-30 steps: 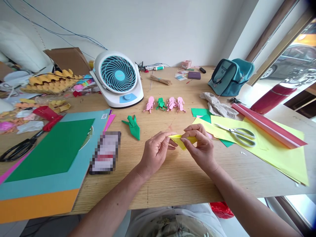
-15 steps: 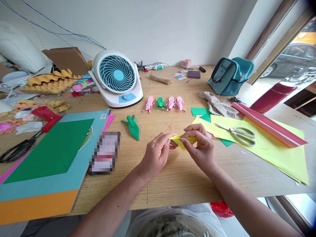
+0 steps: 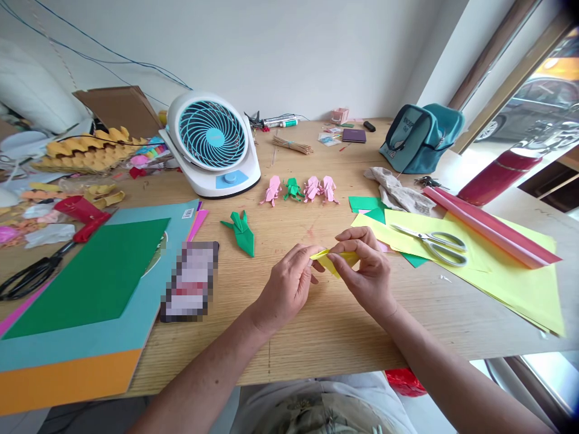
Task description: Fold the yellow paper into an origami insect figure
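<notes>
A small folded yellow paper piece is pinched between both hands just above the wooden table. My left hand grips its left end with thumb and fingers closed. My right hand curls over its right part, fingers pressed on the fold. A folded green paper figure lies to the left of my hands. Behind them stands a row of small paper figures, pink and one green.
Yellow sheets with scissors and a pink paper roll lie at the right. Stacked coloured card, a blurred card and black scissors lie left. A fan and teal bag stand behind.
My hands have kept their pinch on the yellow paper, the fingers shifting slightly along the fold. The view has drifted a little.
</notes>
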Demonstrator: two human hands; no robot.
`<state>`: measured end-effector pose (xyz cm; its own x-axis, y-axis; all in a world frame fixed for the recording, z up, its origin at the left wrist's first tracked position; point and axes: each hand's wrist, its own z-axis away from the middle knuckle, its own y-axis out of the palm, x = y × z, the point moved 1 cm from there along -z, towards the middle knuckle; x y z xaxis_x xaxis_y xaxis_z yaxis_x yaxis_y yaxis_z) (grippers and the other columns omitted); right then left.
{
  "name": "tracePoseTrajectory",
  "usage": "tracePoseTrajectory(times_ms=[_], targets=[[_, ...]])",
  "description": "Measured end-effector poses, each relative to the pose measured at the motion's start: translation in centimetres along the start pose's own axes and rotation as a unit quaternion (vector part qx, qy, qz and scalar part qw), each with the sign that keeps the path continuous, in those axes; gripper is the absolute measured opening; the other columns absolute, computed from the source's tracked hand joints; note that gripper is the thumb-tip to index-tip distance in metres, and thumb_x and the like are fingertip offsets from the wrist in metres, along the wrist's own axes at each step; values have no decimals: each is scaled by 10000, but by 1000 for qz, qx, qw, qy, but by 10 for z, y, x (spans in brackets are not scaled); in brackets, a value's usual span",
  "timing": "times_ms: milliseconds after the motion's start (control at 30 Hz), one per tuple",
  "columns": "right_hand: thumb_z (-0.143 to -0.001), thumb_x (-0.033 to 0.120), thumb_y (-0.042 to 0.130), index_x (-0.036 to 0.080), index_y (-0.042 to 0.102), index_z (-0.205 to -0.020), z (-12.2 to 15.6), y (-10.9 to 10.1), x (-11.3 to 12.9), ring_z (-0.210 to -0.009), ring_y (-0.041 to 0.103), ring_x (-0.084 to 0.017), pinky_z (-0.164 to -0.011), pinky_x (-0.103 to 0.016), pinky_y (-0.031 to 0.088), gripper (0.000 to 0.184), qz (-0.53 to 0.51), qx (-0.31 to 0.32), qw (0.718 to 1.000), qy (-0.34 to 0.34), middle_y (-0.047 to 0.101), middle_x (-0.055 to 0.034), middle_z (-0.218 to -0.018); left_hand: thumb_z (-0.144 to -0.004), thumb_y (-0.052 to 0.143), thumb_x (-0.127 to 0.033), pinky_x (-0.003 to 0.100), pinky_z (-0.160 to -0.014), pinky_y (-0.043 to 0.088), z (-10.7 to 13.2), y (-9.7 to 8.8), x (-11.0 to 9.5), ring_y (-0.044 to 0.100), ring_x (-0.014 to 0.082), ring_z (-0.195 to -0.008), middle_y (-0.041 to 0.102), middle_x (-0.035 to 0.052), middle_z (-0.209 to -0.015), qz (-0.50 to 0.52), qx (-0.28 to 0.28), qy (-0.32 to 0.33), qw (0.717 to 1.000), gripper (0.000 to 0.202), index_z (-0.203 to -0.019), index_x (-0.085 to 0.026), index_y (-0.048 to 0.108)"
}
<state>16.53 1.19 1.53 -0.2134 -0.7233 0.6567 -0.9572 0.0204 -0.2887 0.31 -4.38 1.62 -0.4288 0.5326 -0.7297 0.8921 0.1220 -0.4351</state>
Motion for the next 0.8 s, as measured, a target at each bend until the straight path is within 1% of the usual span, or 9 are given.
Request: tracePoseTrajectory(times_ms=[133,233,333,433,600,800], targets=[[-853,232,691,239,675,-840,0,0,1,-898,590,-220,-759,-398,517,22,0,-1,1000,-3,599,-68,-974,-995,313,-125,227,-673,620,0,0,-2,657,141,-873,597,86,-1047,-9,5,7,1000,394,-1291,-205,560],[-852,237,690,238,673,-837,1,1,2,-902,591,-224,-758,-403,518,24,8,-3,1000,-1,599,-69,-974,-992,309,-124,243,-693,627,1,0,-3,653,151,-896,600,98,-1081,-11,9,10,1000,410,-1320,-210,539],[-850,244,692,237,672,-835,1,1,1,-895,588,-222,-760,-402,519,26,8,-3,1000,0,599,-67,-973,-992,353,-151,260,-719,630,2,1,-2,656,163,-904,614,107,-1097,-25,9,16,1000,387,-1331,-205,534],[-851,253,690,240,670,-839,1,1,1,-899,586,-225,-757,-402,521,27,4,2,1000,4,595,-70,-985,-1003,388,-192,250,-705,631,2,1,-1,665,153,-867,631,94,-1056,-39,-3,14,999,341,-1297,-202,563],[-855,249,688,242,666,-843,2,1,1,-921,582,-228,-768,-398,518,26,-11,7,1000,8,590,-72,-994,-1011,406,-185,209,-682,624,1,1,0,679,119,-812,653,69,-989,-22,-26,19,999,310,-1249,-186,606],[-855,251,688,242,666,-838,3,2,2,-929,581,-230,-759,-390,521,30,-28,8,999,20,585,-72,-995,-1009,434,-202,202,-679,625,0,0,-1,699,114,-783,674,62,-934,5,-29,-5,1000,275,-1198,-170,632]])
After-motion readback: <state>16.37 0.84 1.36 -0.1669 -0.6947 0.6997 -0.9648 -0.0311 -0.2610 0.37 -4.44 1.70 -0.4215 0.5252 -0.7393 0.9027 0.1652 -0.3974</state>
